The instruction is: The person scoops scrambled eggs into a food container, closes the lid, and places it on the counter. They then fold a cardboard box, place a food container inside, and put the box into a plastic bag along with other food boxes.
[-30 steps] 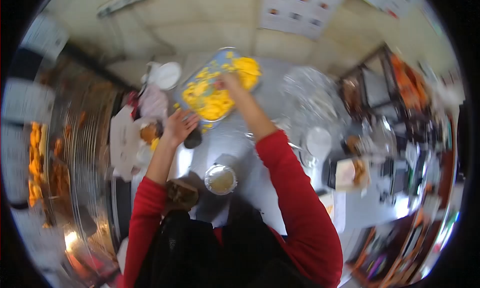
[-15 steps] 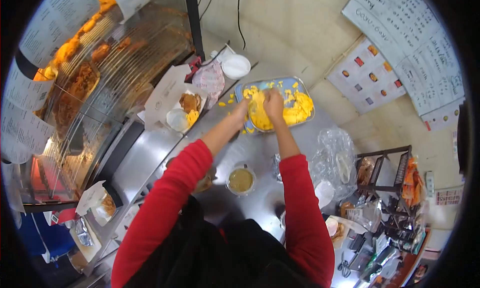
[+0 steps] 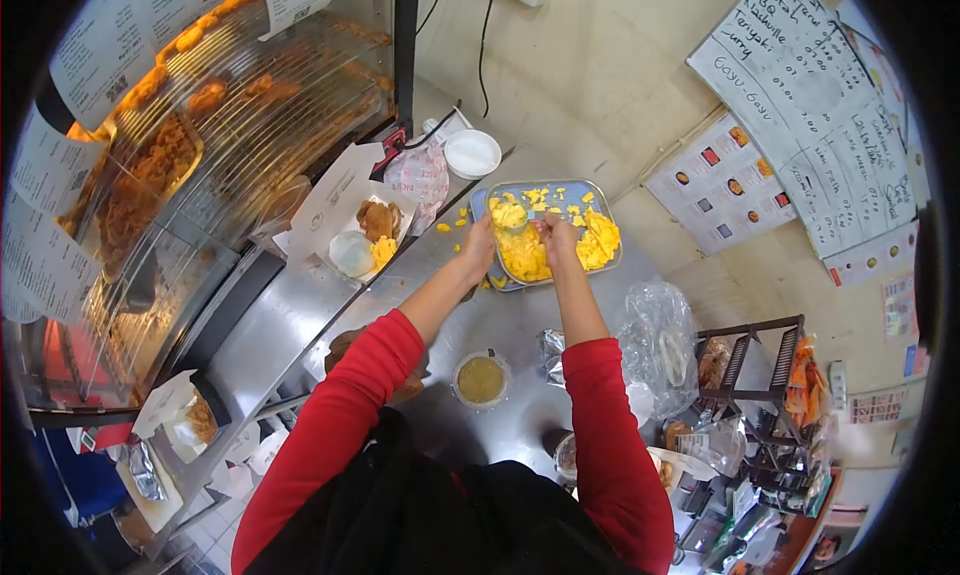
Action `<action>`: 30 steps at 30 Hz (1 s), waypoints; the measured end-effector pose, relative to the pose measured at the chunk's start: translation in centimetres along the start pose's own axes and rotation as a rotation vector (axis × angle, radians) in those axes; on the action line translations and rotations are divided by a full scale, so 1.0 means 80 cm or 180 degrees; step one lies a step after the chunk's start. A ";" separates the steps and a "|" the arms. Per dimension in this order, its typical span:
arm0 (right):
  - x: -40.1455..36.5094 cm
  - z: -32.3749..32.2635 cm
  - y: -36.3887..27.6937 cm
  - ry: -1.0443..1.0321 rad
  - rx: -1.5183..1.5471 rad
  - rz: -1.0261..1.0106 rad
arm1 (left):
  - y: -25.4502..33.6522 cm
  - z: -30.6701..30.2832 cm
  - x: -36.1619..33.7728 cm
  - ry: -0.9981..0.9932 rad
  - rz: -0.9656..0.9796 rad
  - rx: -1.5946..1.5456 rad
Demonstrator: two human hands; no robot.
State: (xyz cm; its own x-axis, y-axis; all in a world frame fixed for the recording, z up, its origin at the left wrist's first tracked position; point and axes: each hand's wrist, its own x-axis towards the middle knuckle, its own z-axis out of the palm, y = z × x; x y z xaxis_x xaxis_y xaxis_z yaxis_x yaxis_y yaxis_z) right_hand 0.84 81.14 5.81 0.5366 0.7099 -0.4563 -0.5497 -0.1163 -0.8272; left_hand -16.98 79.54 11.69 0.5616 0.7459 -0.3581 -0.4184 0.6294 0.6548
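Observation:
A metal-rimmed tray (image 3: 618,243) of yellow scrambled egg (image 3: 598,237) lies on the counter ahead of me, over a blue tray (image 3: 477,205). My left hand (image 3: 480,245) is at the tray's left side, its fingers closed around a small clear cup (image 3: 510,218) that has egg in it. Over the near middle of the egg is my right hand (image 3: 559,239), fingers curled together; what they hold is hidden. To the left, an open white box (image 3: 335,200) contains fried chicken (image 3: 379,218), some egg and a clear-wrapped pale mound (image 3: 350,252).
A tub of greenish liquid (image 3: 480,380) stands on the steel counter nearer me. Clear plastic bags (image 3: 657,340) and a dark rack (image 3: 750,360) are on the right. The glass-fronted warmer (image 3: 250,125) with fried chicken is at left. Egg bits lie beside the tray.
My hands have drawn slightly apart and nearer to me. The small cup, blurred before, now shows clearly in my left hand. The camera view has shifted a little.

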 end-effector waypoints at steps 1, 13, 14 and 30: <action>0.005 -0.003 -0.003 -0.0045 0.0133 -0.0082 | 0.003 -0.003 0.002 -0.0027 -0.0037 0.0097; -0.297 -0.187 -0.098 -0.0323 0.2152 -0.0527 | -0.013 -0.133 0.072 -0.0428 0.0482 -0.0030; -0.346 -0.239 -0.099 -0.0355 0.2070 -0.0524 | -0.001 -0.069 0.015 0.0495 0.0733 0.0096; -0.574 -0.606 0.078 0.2197 -0.4677 -0.3358 | -0.442 0.181 -0.441 -0.2588 0.2120 0.5044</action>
State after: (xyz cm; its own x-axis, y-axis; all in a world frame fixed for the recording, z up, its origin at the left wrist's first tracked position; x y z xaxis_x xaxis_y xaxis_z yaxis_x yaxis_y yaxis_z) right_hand 3.80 14.16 5.74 0.5633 0.5618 0.6059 0.8002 -0.5535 -0.2307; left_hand -11.68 27.79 10.82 0.9579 0.1831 0.2213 0.0043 -0.7796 0.6262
